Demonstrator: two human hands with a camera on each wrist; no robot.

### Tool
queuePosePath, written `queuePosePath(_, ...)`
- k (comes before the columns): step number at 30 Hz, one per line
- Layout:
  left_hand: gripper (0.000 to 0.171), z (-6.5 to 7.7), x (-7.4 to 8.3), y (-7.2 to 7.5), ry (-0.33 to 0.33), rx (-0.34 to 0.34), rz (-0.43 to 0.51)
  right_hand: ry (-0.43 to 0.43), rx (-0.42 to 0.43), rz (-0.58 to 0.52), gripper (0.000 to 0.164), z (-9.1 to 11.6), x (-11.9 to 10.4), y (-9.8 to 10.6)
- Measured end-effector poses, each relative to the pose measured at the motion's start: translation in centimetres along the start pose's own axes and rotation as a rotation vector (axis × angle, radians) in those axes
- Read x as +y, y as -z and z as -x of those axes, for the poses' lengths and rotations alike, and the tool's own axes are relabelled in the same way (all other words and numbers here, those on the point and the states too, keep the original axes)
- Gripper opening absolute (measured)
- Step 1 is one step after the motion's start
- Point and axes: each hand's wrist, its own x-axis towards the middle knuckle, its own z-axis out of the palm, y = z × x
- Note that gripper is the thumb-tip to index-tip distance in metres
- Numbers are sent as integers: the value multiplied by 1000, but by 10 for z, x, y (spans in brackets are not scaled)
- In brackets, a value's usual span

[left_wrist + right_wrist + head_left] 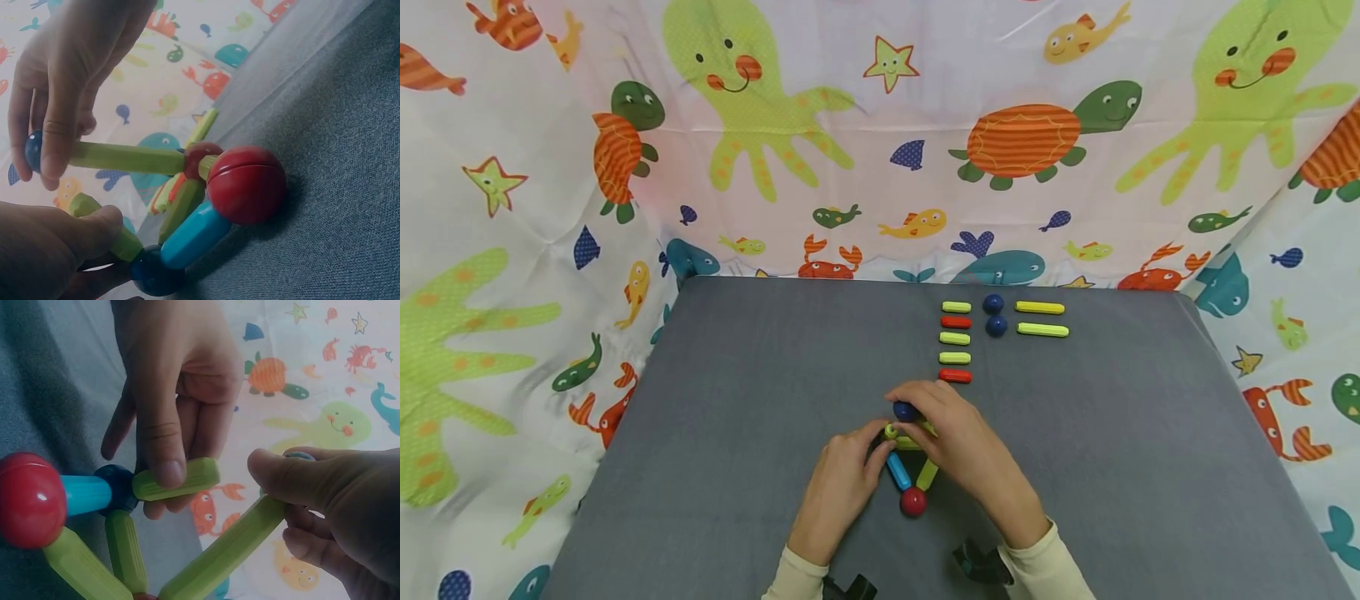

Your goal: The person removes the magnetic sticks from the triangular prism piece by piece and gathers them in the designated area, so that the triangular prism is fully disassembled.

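Note:
My left hand (842,479) pinches a short light green rod (178,481) between thumb and fingers. That rod's lower end meets a dark blue ball (156,272). With thumb and fingers my right hand (966,442) holds another dark blue ball (905,411) at the upper end of a longer green rod (128,157). This rod slants up from a dull red ball (201,159). A blue rod (898,471) and green rods form a triangle on the table, with a larger red ball (913,502) at its near corner. The left hand and right hand are close but apart.
Beyond the hands on the grey table (760,367) lies a column of short rods, light green and red (955,376). Two dark blue balls (996,326) and two longer yellow-green rods (1042,331) sit to its right. A sea-animal patterned cloth (865,108) hangs behind and at the sides.

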Motion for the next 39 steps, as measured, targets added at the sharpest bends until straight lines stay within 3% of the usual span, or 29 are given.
queuePosePath(6, 24, 0, 1, 0, 5, 1, 6, -5, 6, 4, 43, 3, 0, -1)
queuePosePath(15, 23, -1, 2, 0, -4, 11, -8, -86, -65, -82, 40, 7, -1, 0)
queuePosePath(22, 24, -1, 4, -1, 15, 17, -16, -87, -10, -86, 41, 7, 7, 13)
queuePosePath(25, 23, -1, 4, -1, 21, 21, -19, -112, 14, -74, 46, 9, 18, 20)
queuePosePath(34, 24, 1, 2, -3, 21, 47, -17, -335, 73, 91, 47, 16, 67, 40)
queuePosePath(39, 24, 1, 1, -3, 26, 37, -10, -419, 79, 129, 44, 19, 92, 48)
